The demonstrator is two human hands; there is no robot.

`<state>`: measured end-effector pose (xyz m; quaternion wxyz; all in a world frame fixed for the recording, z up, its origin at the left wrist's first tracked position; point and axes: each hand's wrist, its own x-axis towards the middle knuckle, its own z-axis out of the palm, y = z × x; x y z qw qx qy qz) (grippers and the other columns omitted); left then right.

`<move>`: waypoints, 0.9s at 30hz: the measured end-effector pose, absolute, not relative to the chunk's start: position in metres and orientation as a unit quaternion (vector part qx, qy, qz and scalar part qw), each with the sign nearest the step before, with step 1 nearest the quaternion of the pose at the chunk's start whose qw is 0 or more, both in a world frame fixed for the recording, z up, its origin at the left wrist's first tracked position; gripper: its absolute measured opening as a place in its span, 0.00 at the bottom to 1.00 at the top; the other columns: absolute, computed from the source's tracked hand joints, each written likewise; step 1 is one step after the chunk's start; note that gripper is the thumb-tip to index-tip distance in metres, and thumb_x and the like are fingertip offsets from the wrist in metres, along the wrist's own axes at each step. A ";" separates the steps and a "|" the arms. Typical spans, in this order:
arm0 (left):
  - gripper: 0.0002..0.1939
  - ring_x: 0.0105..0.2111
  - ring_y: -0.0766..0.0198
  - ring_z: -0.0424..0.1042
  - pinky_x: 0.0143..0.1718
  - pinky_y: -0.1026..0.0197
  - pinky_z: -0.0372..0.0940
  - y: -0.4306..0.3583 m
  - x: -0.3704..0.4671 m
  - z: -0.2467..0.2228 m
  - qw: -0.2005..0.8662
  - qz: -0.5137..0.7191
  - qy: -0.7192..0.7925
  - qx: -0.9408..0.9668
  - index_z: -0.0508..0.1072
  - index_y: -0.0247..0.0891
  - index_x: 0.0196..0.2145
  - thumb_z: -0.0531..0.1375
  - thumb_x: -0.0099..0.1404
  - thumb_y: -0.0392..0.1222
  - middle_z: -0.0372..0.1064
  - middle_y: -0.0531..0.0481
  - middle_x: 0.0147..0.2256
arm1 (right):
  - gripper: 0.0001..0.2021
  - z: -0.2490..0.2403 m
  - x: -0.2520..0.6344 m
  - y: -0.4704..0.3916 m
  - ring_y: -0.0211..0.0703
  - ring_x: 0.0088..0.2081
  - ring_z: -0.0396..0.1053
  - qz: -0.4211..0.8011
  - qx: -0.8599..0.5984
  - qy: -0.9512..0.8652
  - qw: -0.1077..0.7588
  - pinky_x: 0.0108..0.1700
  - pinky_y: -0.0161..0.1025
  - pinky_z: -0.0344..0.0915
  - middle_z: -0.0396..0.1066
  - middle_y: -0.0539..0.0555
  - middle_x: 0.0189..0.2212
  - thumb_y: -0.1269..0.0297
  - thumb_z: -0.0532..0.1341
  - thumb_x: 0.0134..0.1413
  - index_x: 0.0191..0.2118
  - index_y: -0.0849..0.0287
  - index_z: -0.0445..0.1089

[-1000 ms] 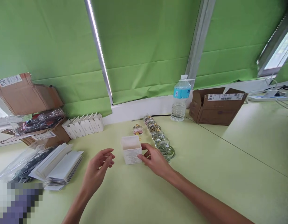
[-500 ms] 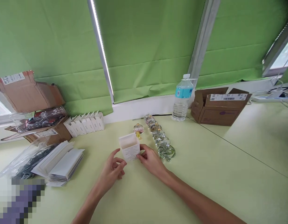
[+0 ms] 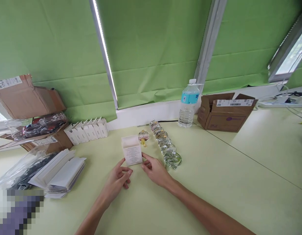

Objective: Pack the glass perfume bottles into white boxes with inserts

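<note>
A small white box [image 3: 133, 154] with an open top and printed text on its near side stands upright on the table. The index finger of my left hand [image 3: 118, 176] touches or nearly touches its lower left edge, the other fingers loosely curled. My right hand [image 3: 154, 169] is at the box's lower right edge, index finger against it and thumb apart. Behind the box lies a small glass bottle [image 3: 143, 136] with a gold-coloured top and a yellow piece. A row of clear glass bottles [image 3: 168, 148] runs diagonally to the right.
Small white boxes [image 3: 88, 132] line up at the back left, near cardboard boxes [image 3: 31, 99] and a stack of flat white cartons [image 3: 65, 176]. A water bottle [image 3: 187, 112] and a brown carton [image 3: 224, 118] stand at the back right, with a power strip [image 3: 275, 103] beyond.
The white box has gone from tilted between my hands to upright on the table. My right hand's grip has loosened. The view has shifted slightly.
</note>
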<state>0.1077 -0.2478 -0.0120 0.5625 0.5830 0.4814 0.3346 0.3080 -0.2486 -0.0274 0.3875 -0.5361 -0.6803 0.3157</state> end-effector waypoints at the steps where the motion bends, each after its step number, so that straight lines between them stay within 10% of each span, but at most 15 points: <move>1: 0.43 0.27 0.67 0.69 0.26 0.63 0.67 -0.248 0.108 -0.012 0.562 0.336 0.480 0.584 0.48 0.40 0.64 0.62 0.57 0.53 0.71 0.44 0.41 | 0.27 -0.028 0.308 -0.249 0.37 0.27 0.68 0.319 -0.533 -0.683 0.385 0.33 0.35 0.67 0.73 0.53 0.34 0.67 0.55 0.55 0.61 0.57 0.58; 9: 0.43 0.27 0.67 0.69 0.26 0.62 0.67 -0.251 0.106 -0.009 0.563 0.356 0.479 0.571 0.44 0.38 0.63 0.60 0.58 0.53 0.70 0.45 0.39 | 0.28 -0.027 0.312 -0.252 0.39 0.32 0.71 0.320 -0.554 -0.676 0.366 0.35 0.36 0.67 0.73 0.58 0.39 0.65 0.56 0.54 0.61 0.61 0.57; 19: 0.27 0.26 0.66 0.70 0.22 0.64 0.65 -0.239 0.090 -0.011 0.449 0.389 0.524 0.610 0.62 0.37 0.52 0.57 0.60 0.54 0.69 0.45 0.39 | 0.15 -0.027 0.313 -0.257 0.41 0.30 0.69 0.249 -0.595 -0.690 0.329 0.33 0.38 0.64 0.72 0.54 0.33 0.62 0.54 0.55 0.46 0.61 0.67; 27: 0.16 0.28 0.64 0.69 0.31 0.60 0.63 -0.231 0.059 0.000 0.145 0.362 0.583 0.713 0.73 0.40 0.41 0.53 0.64 0.50 0.72 0.46 0.40 | 0.10 -0.026 0.309 -0.264 0.43 0.31 0.67 0.229 -0.539 -0.771 0.251 0.32 0.39 0.60 0.70 0.53 0.29 0.62 0.53 0.56 0.29 0.57 0.68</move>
